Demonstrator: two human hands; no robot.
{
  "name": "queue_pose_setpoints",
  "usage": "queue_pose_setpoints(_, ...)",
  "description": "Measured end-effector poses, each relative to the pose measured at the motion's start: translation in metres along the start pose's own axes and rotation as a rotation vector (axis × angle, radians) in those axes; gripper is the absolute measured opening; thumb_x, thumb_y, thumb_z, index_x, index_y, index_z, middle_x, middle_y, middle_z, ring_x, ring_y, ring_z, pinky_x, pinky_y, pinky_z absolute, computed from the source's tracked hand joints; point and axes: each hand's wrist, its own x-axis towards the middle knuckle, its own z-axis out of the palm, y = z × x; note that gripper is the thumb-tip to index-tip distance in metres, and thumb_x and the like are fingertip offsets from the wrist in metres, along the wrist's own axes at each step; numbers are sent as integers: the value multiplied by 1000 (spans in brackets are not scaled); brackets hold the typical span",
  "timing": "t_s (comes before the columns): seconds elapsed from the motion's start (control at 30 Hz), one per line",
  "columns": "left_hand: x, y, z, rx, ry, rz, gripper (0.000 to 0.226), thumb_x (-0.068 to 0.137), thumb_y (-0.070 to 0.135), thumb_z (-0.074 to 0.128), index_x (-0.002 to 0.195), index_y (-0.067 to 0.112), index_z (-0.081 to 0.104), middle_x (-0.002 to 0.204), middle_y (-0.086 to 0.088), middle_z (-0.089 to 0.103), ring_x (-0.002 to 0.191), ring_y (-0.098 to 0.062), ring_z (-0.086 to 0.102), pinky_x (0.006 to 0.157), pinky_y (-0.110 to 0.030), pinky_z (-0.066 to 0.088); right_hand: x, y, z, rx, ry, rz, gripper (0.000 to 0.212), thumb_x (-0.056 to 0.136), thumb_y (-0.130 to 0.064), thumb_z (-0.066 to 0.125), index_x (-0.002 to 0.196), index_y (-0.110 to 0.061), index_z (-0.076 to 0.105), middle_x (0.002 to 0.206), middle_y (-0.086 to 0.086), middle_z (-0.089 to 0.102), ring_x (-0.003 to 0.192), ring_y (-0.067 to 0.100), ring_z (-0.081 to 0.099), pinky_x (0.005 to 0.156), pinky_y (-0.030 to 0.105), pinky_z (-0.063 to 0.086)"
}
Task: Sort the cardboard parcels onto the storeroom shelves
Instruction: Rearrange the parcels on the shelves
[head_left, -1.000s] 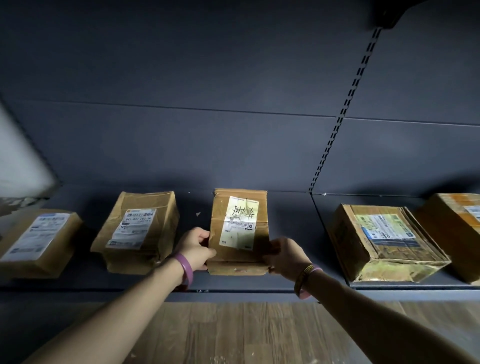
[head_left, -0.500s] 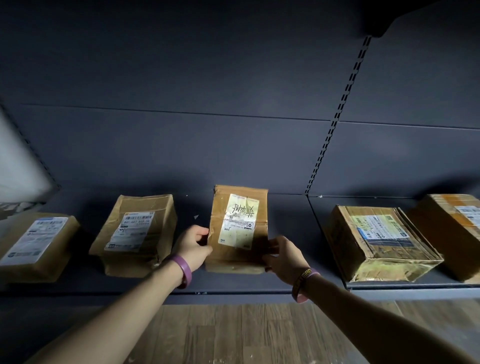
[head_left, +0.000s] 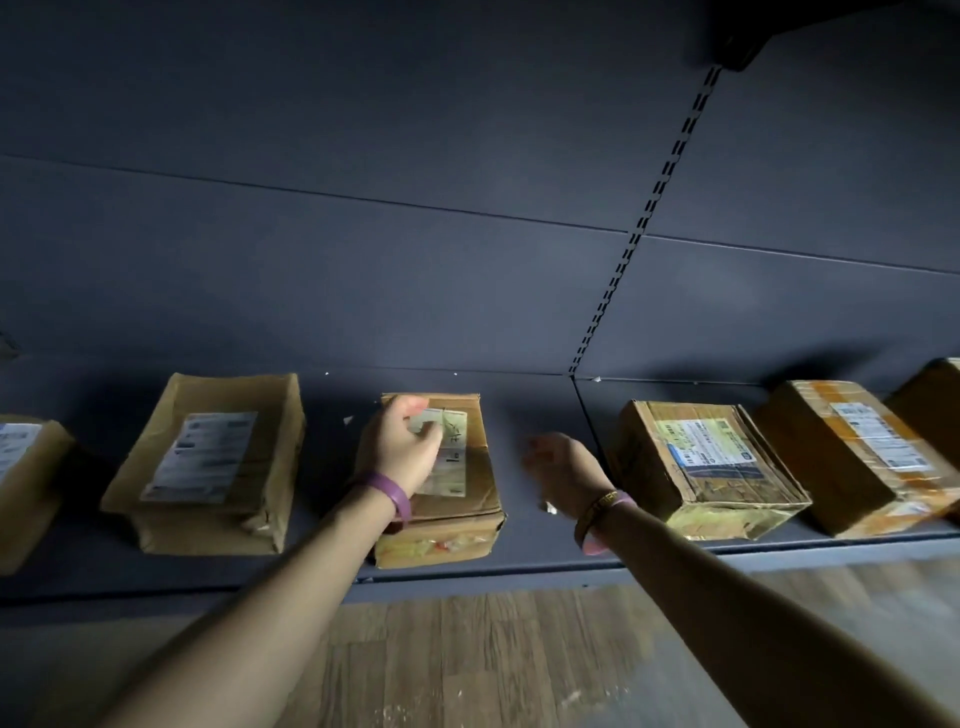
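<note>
- A dim storeroom shelf (head_left: 519, 574) holds a row of cardboard parcels, seen from above and in front; a wood floor (head_left: 467, 649) shows below its front edge.
- The middle parcel (head_left: 467, 514) lies flat on the shelf with its label face up, apart from its neighbours on both sides.
- The left hand (head_left: 402, 449) rests on top of this parcel, over the label; its fingers look lightly bent, and I cannot tell whether they press flat or pinch anything.
- The right hand (head_left: 563, 475) hovers just right of the parcel, off it, holding nothing; it is blurred, with fingers that seem loosely curled.
- To the left sits a flat parcel (head_left: 218, 462); to the right a box (head_left: 706, 467) with a blue-edged label, then a taped box (head_left: 852, 452).
- The step in hand is probably settling the middle parcel in place (it already appears set down).
- To do it well: press down evenly with the left hand, square the parcel to the shelf's front edge, and keep the label up and readable.
- Keep the gaps to both neighbours, and do not let the near end overhang the edge.
- Lift the left hand straight up so the parcel does not drag forward.
</note>
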Motion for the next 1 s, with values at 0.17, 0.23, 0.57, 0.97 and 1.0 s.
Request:
queue_pose_setpoints(0.17, -27, 50, 84, -160, -171, -104, 31, 85, 14, 62, 115, 8, 65, 113, -8, 67, 107, -21, 62, 90, -24, 45, -17, 37, -60, -115, 98, 12, 22, 91, -13, 58, 100, 5, 67, 102, 23, 68, 98, 40, 60, 83, 37, 47)
queue_pose_setpoints(0.23, -38, 65, 118, -177, -218, -113, 32, 86, 14, 62, 118, 6, 64, 116, -9, 67, 109, -21, 62, 91, -25, 45, -16, 65, -89, -126, 131, 15, 23, 91, -13, 57, 104, 5, 66, 105, 24, 68, 101, 41, 61, 85, 39, 48)
queue_pose_setpoints(0.57, -76, 103, 266, 148, -228, -211, 49, 88, 31, 62, 132, 12, 53, 126, -5, 59, 114, -20, 57, 90, -23, 42, 48, 235, -219, -93, 132, -72, 30, 98, -20, 50, 124, -10, 59, 122, 13, 64, 97, 23, 63, 72, 19, 49)
queue_pose_setpoints(0.97, -99, 126, 316, 128, 50, -366, 40, 86, 5, 63, 126, 11, 57, 113, -8, 66, 98, -22, 61, 88, -35, 51, 70, 303, -238, 108, -219, -16, 31, 95, -33, 57, 121, -15, 56, 100, 1, 67, 85, 12, 65, 69, 23, 54)
queue_pose_setpoints(1.0, -100, 124, 314, 121, 41, -363, 42, 86, 4, 64, 127, 11, 57, 113, -8, 66, 97, -21, 60, 89, -35, 51, 71, 305, -238, 107, -215, -24, 29, 95, -31, 58, 119, -14, 58, 95, -2, 66, 81, 9, 64, 65, 19, 51)
